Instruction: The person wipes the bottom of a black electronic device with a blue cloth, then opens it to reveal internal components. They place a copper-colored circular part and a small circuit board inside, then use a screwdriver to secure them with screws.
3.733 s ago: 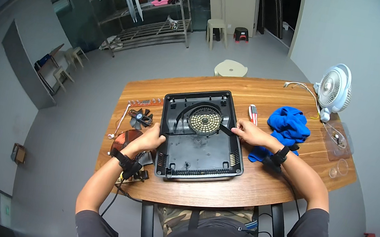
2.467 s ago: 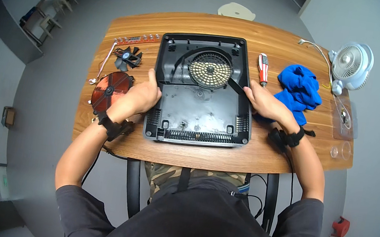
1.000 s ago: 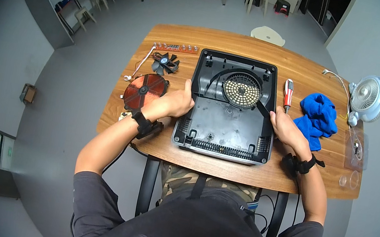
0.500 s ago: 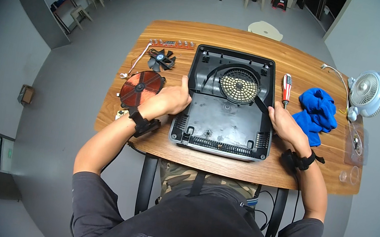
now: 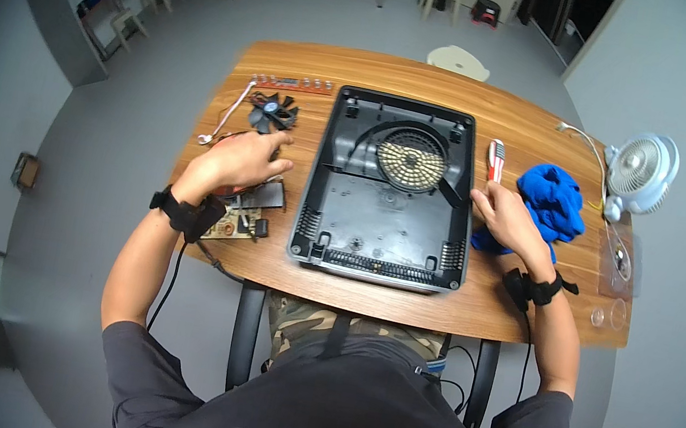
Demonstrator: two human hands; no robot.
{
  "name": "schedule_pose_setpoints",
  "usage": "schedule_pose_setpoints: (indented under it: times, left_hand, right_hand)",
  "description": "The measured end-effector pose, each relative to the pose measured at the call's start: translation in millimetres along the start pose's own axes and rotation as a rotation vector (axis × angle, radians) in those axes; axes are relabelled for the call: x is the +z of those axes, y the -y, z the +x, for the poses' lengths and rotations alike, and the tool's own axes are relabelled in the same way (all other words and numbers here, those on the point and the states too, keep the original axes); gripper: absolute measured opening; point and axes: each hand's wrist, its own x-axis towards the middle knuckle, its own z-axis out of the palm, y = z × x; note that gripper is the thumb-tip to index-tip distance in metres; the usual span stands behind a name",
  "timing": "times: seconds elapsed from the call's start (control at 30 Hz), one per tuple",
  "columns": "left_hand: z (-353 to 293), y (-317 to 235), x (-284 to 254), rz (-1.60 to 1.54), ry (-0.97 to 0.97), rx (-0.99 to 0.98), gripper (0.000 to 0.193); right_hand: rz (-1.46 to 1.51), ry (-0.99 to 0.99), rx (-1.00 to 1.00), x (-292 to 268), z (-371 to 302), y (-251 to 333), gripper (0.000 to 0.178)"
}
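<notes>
The black bottom housing of an induction cooker [image 5: 388, 217] lies with its inside up at the table's middle, a round vent grille [image 5: 411, 158] in its far half. My left hand [image 5: 244, 163], fingers apart, is over a copper-red coil [image 5: 233, 141] left of the housing and largely covers it. Beside that hand are a black fan [image 5: 272, 113] and a circuit board [image 5: 224, 228] with a grey heat sink [image 5: 268, 194]. At the housing's right edge my right hand [image 5: 508, 216] has its fingers curled against the rim. A screwdriver [image 5: 496, 158] lies just beyond this hand.
A blue cloth [image 5: 552, 204] lies right of my right hand. A small white fan [image 5: 643, 173] and a clear plastic tray [image 5: 621, 261] are at the right edge. A narrow red board [image 5: 292, 82] lies far left. A pale stool [image 5: 458, 63] stands behind the table [image 5: 330, 289].
My left hand has let go of the housing's left edge and moved left over the coil. The right hand stays by the right edge. The whole view has shifted slightly.
</notes>
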Motion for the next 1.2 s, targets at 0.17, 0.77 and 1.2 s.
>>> schedule_pose_setpoints:
  times: [0.17, 0.77, 1.2]
  left_hand:
    - [-19, 61, -7, -0.016, -0.070, -0.088, 0.054]
    - [-87, 146, 46, -0.162, -0.163, -0.093, 0.039]
    - [-121, 121, 55, -0.112, -0.215, 0.058, 0.044]
  right_hand:
    - [0.054, -0.097, -0.026, 21, 7, 6, 0.041]
    - [-0.073, -0.019, -0.201, -8, 33, 66, 0.034]
    - [-0.058, 0.676, -0.309, 85, 188, 250, 0.046]
